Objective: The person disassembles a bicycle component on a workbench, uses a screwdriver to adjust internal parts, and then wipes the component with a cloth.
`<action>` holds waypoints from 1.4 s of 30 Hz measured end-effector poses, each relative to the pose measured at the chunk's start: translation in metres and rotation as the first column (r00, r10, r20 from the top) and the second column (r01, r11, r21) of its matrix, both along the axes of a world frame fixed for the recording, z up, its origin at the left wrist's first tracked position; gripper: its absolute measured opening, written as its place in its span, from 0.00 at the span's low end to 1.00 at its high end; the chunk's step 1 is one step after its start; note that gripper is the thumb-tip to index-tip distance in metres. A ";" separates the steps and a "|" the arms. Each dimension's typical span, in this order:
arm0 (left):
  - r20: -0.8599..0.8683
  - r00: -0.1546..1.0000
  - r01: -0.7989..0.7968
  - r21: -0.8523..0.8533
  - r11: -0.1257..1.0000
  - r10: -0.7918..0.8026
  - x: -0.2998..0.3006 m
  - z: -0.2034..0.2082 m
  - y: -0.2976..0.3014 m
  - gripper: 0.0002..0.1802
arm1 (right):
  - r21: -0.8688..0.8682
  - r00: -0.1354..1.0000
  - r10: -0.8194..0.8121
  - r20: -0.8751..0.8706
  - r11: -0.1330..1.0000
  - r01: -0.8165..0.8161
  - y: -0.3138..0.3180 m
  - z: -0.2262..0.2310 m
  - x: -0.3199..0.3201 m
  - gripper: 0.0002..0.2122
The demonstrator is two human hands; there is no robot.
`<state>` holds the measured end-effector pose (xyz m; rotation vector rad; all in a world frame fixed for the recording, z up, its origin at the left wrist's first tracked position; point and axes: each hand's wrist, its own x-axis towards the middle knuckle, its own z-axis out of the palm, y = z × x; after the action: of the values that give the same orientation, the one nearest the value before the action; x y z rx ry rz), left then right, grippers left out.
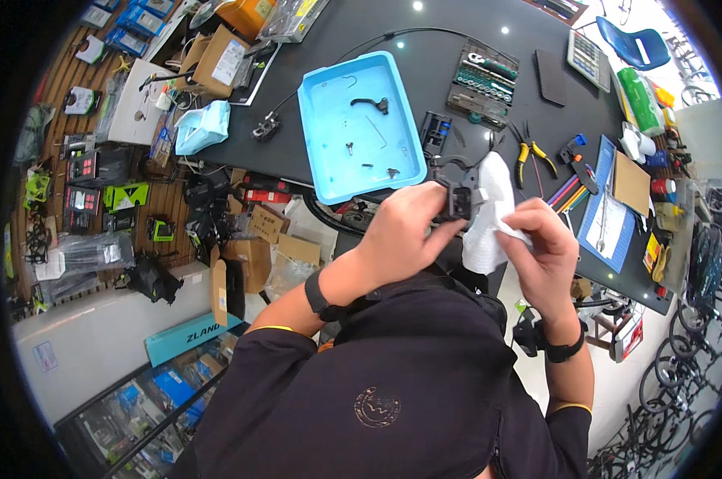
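Note:
Fingers and thumb of my left hand (405, 227) close around a black bicycle part with a curved, clamp-like band (459, 199), held above the front edge of the table. Just right of it, my right hand (543, 247) pinches a crumpled white paper towel (482, 239) between thumb and fingers. The towel hangs against or beside the black part; whether they touch is hard to see. Ahead and to the left, a light blue tray (307, 136) holds a black lever (369, 103), a thin L-shaped key (376, 132) and a few small bolts (349, 148).
A socket set (485, 76) lies open beyond my hands. Yellow-handled pliers (522, 164) and a blue mat (608, 211) are to the right. A black hose (353, 52) curves behind the tray to a small black caliper (267, 126). Cardboard boxes (249, 255) crowd the left.

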<state>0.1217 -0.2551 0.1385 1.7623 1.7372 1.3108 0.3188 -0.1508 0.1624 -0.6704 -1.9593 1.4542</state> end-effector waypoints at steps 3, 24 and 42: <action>0.071 0.987 -0.131 -0.173 0.976 0.145 -0.030 -0.029 -0.020 0.13 | -0.079 0.993 -0.077 0.089 0.993 0.084 0.002 -0.022 0.028 0.07; 0.679 0.613 0.028 -0.529 0.848 0.404 -0.159 -0.080 -0.050 0.17 | 0.475 0.810 -0.473 0.346 0.833 0.284 0.035 -0.094 0.089 0.07; 0.960 0.266 0.104 -0.122 0.987 0.090 -0.138 -0.067 -0.088 0.28 | 0.460 0.800 -0.410 0.439 0.867 0.192 0.035 -0.110 0.082 0.07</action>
<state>-0.0168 -0.3432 0.0710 0.4732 0.9805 1.6310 0.4012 -0.1160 0.0522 -1.2259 -2.3123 0.6721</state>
